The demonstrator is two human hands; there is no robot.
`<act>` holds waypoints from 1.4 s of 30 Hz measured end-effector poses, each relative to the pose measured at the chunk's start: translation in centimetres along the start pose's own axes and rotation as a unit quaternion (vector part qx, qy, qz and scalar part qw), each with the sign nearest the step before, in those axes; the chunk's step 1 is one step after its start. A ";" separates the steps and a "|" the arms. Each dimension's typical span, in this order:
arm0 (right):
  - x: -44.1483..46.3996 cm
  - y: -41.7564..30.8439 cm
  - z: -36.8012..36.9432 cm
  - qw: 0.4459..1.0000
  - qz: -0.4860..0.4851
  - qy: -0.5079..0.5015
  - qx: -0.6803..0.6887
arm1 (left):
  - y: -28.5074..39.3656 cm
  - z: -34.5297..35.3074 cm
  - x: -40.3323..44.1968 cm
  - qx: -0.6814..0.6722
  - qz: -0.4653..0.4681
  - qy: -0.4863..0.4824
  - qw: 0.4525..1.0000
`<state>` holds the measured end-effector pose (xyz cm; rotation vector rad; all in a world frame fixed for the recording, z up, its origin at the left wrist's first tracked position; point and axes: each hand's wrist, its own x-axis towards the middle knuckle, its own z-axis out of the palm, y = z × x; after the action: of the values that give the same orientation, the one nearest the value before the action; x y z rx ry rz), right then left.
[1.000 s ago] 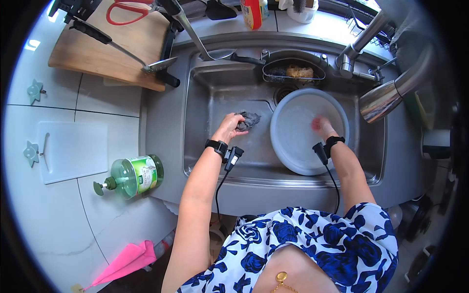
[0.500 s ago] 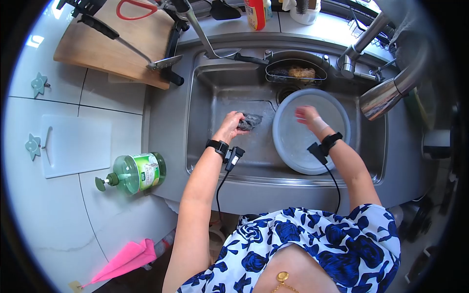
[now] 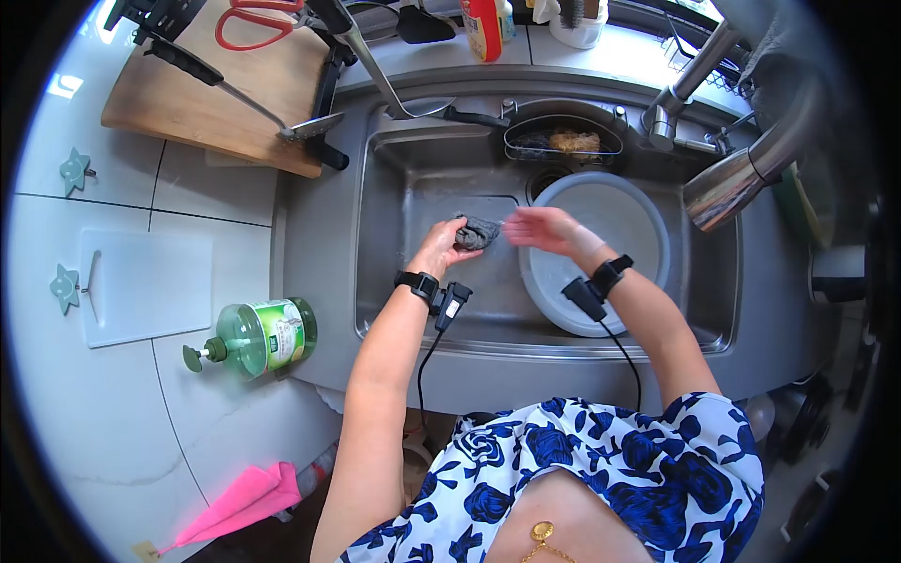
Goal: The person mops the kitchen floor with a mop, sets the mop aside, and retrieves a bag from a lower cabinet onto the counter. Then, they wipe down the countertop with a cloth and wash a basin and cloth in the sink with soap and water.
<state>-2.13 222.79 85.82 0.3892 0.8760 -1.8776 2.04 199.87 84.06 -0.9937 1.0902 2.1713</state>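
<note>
In the head view, my left hand (image 3: 441,248) is closed around a crumpled grey cloth (image 3: 477,233) above the left part of the steel sink (image 3: 422,310). My right hand (image 3: 542,230) holds nothing; its fingers stretch toward the cloth and are a little blurred by motion, with a small gap between them. Beneath my right wrist is a round pale grey basin (image 3: 601,324) that sits in the sink's right half. Whether the basin holds water I cannot tell.
A wire caddy (image 3: 563,155) with scrubbers hangs at the sink's back. The faucet (image 3: 737,183) juts in from the right. Left of the sink lie a green pump bottle (image 3: 267,336), a white board (image 3: 150,291) and a wooden board (image 3: 225,94). A knife (image 3: 460,113) rests on the back rim.
My right hand has moved left from over the basin to beside the cloth. My left hand stays almost in place, still gripping the cloth, which looks more bunched.
</note>
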 end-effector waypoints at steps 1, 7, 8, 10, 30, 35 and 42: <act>0.6 0.4 2.0 0.997 -0.018 -0.070 -0.040 | 0.0 0.1 0.0 -0.011 -0.003 -0.008 1.000; 3.0 1.6 6.5 0.812 -0.218 0.088 -0.534 | 0.6 1.1 -3.4 0.126 0.169 -0.032 0.977; 3.1 1.4 6.9 0.807 -0.192 0.099 -0.549 | 0.8 1.1 -3.8 0.150 0.188 -0.010 0.971; 2.1 1.0 8.6 0.791 -0.157 0.147 -0.573 | 1.4 0.9 -4.8 0.196 0.224 0.039 0.954; 2.0 1.1 10.0 0.665 -0.336 0.054 -0.665 | 0.1 -3.1 -2.8 0.549 0.459 0.099 0.691; 2.7 1.1 11.0 0.639 -0.342 0.051 -0.687 | 0.1 -0.4 -3.2 0.549 0.384 0.075 0.738; 1.7 -1.1 10.1 0.651 -0.340 -0.016 -0.679 | 0.8 -1.8 -4.3 0.570 0.442 0.137 0.679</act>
<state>-2.74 214.73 92.15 -1.0388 2.2897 -1.2161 4.74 197.50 87.07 -0.1123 2.9564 1.2034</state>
